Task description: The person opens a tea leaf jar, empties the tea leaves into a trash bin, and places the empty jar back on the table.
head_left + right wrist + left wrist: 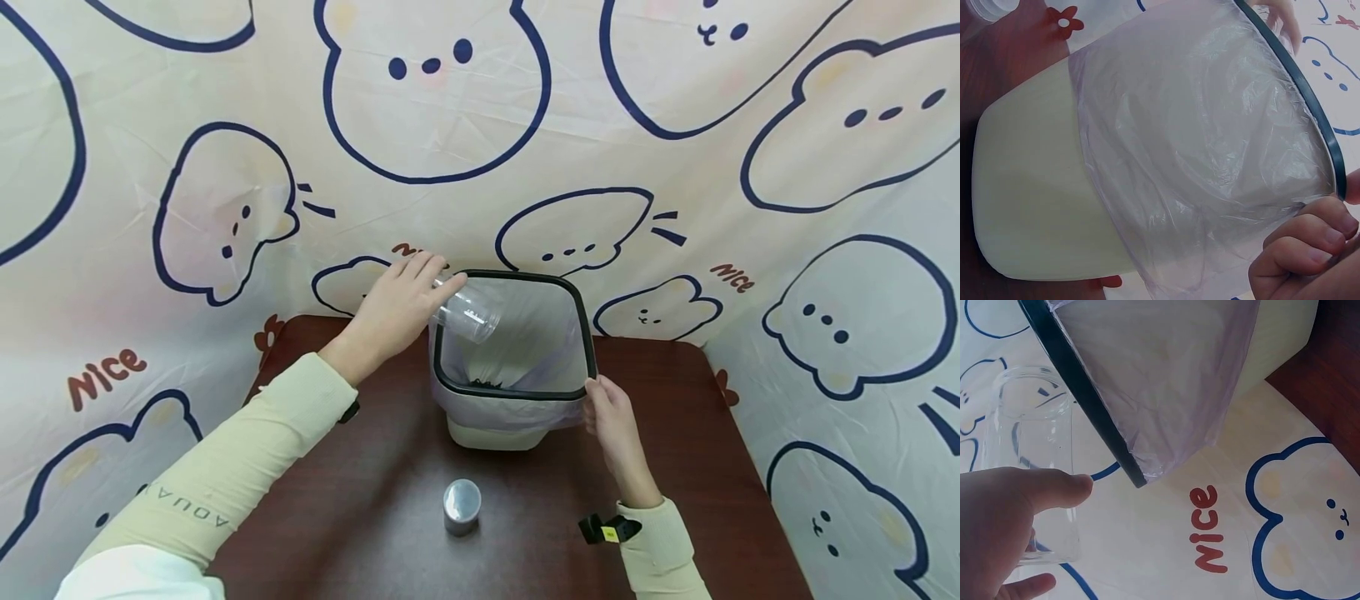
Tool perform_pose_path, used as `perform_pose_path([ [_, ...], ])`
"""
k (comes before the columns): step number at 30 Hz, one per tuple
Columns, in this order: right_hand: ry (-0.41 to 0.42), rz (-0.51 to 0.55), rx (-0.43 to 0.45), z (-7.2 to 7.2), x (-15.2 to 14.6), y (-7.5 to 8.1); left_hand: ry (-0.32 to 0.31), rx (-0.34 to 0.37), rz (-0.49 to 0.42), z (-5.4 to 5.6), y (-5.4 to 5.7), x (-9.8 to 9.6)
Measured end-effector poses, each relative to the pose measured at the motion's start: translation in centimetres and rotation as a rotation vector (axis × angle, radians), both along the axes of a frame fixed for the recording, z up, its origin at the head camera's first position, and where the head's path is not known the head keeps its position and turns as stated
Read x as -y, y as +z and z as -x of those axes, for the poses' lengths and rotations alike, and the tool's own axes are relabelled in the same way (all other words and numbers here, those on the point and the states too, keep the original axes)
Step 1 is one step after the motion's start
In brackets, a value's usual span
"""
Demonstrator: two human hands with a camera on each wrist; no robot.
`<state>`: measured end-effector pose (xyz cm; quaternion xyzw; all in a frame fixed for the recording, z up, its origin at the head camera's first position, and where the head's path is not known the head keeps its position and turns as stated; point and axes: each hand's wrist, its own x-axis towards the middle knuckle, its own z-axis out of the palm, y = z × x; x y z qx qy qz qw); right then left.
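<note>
My left hand [401, 304] grips a clear, see-through jar [468, 315] and holds it tilted, its open end over the trash bin. The left wrist view shows the thumb along the side of the jar [1038, 437]. Lined with a pale purple plastic bag, the trash bin [495, 438] has a black rim [517, 395] and a cream body. At the rim's near right corner, my right hand [611, 417] pinches the edge with thumb and curled fingers. Some small dark bits [486, 384] lie inside the bag.
A small cylinder with a silvery top [462, 502] stands on the dark brown table [360, 517], in front of the bin. Cloth [435, 125] with cartoon outlines hangs behind the table and at both sides.
</note>
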<state>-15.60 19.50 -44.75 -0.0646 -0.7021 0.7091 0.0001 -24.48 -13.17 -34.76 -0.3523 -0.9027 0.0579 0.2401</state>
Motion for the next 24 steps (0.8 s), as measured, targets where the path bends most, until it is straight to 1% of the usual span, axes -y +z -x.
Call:
perform_pose_path([
  [5,0.002,0.012,0.0,0.0,0.1,0.0,0.012,-0.007,0.002,-0.1,0.0,0.1],
  [12,0.003,0.008,-0.005,-0.1,0.0,0.1,0.021,-0.002,-0.05,-0.2,0.2,0.3],
  [15,0.002,0.005,-0.004,-0.1,0.0,0.1,0.023,-0.024,-0.078,-0.2,0.1,0.5],
  [21,0.002,0.012,0.0,-0.1,0.0,0.0,0.006,-0.075,-0.135,-0.1,-0.3,1.2],
  [24,0.004,0.011,-0.001,0.0,-0.1,0.0,0.015,-0.086,-0.149,-0.1,-0.4,1.6],
])
